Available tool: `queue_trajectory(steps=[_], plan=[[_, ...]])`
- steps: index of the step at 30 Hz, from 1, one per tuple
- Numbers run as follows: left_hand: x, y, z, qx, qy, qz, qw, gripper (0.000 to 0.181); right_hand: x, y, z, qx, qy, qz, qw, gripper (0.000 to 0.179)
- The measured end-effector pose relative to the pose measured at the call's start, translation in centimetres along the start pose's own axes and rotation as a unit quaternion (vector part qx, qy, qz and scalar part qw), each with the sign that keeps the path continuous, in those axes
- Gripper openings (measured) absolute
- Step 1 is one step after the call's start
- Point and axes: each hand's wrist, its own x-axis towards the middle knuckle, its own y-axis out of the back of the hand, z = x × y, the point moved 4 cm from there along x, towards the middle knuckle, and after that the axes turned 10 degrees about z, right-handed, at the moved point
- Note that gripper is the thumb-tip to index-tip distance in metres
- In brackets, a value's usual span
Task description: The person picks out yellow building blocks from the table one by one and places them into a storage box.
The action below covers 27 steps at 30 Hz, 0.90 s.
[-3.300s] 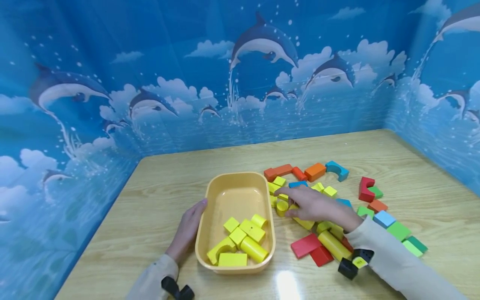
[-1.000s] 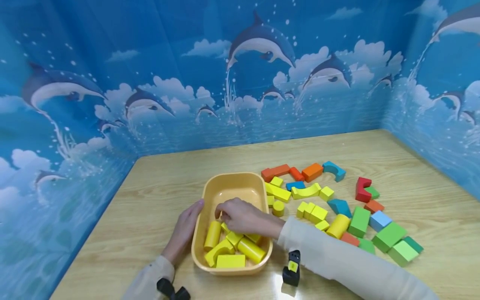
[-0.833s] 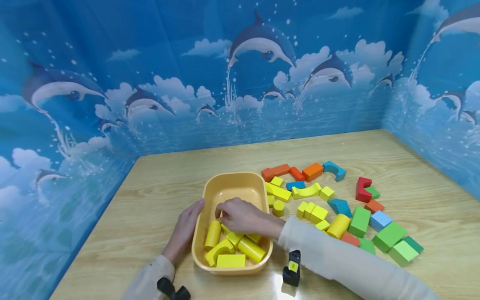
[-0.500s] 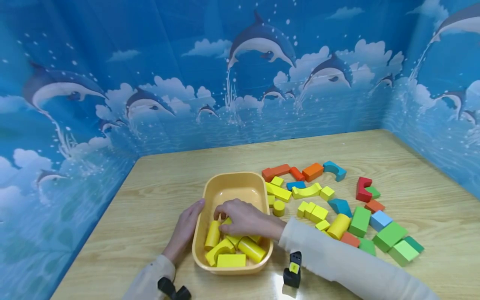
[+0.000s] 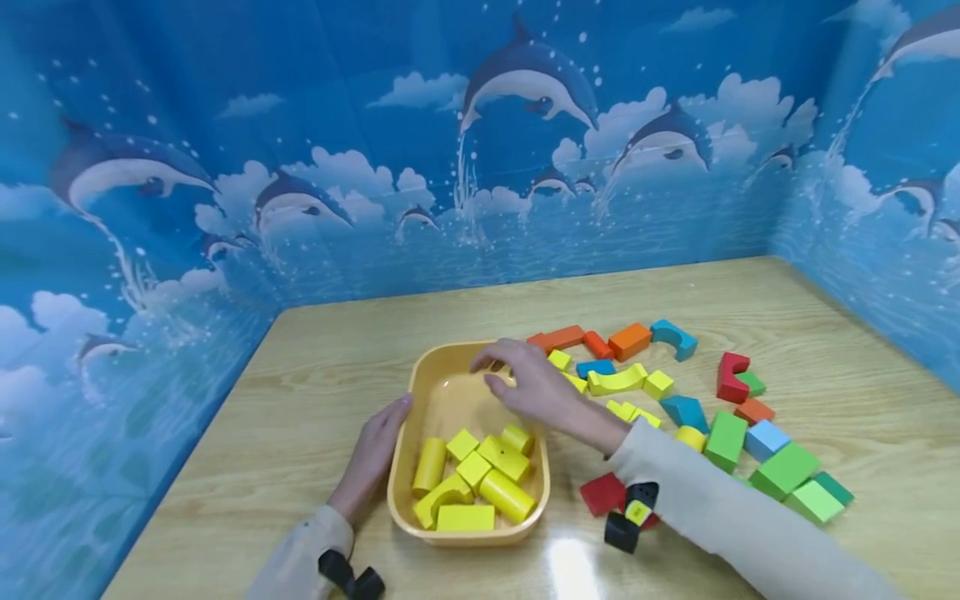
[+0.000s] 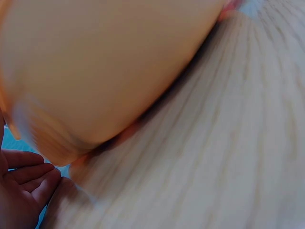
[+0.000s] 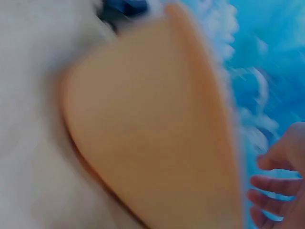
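Note:
A tan plastic tub (image 5: pixel 459 392) stands on the table, with several yellow toy blocks (image 5: pixel 474 472) lying in its near half. In the head view my left hand (image 5: pixel 371 454) rests against the tub's left wall, its fingers fairly straight along the side. The left wrist view shows those fingers (image 6: pixel 29 182) beside the tub's outer wall (image 6: pixel 109 67). Over the tub's right rim hovers my right hand (image 5: pixel 536 387), fingers loosely bent and holding nothing. A yellow cylinder block (image 5: pixel 429 467) lies along the tub's left inside wall. The right wrist view is blurred.
Right of the tub, loose blocks spread over the table (image 5: pixel 352 350): a yellow arch (image 5: pixel 617 380), a blue arch (image 5: pixel 674 337), a red arch (image 5: pixel 732 377), green blocks (image 5: pixel 784 470) and others. The right forearm covers some of them. A dolphin-print curtain (image 5: pixel 375 150) borders the table.
My right hand has left a yellow cylinder block in the tub, then risen and moved right and away from the blocks there. The left hand stays at the tub's side.

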Motion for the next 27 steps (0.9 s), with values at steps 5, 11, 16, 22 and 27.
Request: queue_trajectory(steps=[5,11,16,22,27], plan=[[0.1,-0.3,0.1,-0.003,0.007,-0.007,0.9999,0.063,-0.6,5.1,4.5,-0.121,-0.070,-0.032,0.9897,0.027],[0.0,-0.2,0.1,0.003,0.000,-0.007,1.0000,0.065,-3.6,8.1,9.2,-0.266,-0.150,-0.121,0.9446,0.034],[-0.2,0.9,0.0,0.008,0.008,0.001,0.9999,0.070,-4.4,7.8,10.5,-0.235,-0.156,-0.138,0.9494,0.037],[-0.3,1.2,0.0,0.012,0.004,0.003,0.9999,0.063,-4.9,7.3,11.3,-0.239,-0.138,-0.114,0.9545,0.026],[-0.2,0.3,0.1,0.000,-0.007,0.004,1.0000,0.063,-5.4,7.9,11.2,-0.251,-0.103,-0.106,0.9565,0.025]])
